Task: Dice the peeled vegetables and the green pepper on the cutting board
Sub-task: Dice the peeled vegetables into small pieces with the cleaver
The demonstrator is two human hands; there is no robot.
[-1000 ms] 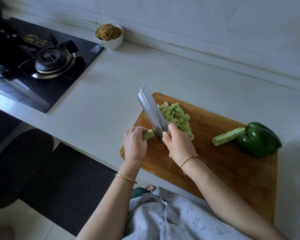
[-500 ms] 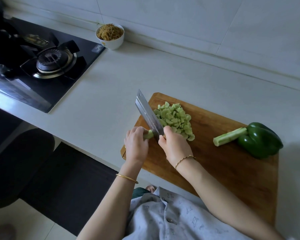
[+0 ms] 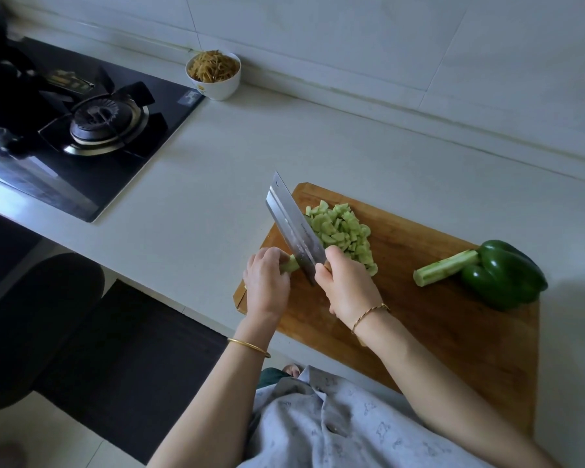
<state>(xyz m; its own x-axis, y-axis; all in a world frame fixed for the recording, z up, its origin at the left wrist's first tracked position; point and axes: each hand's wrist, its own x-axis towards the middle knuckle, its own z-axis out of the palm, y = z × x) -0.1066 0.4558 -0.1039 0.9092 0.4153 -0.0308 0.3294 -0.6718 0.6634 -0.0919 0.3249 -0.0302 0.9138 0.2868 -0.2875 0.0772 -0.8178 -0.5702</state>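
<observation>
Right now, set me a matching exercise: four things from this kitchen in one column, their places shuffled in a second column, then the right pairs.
Things:
1. cleaver
2. green bell pepper
3. white bowl
4. peeled vegetable stub

Places:
A. on the countertop beside the gas stove
B. held in the left hand
C. at the right end of the cutting board
D. gripped by the right hand

Pairs: 1-D, 2-C, 3-A, 4-B
</observation>
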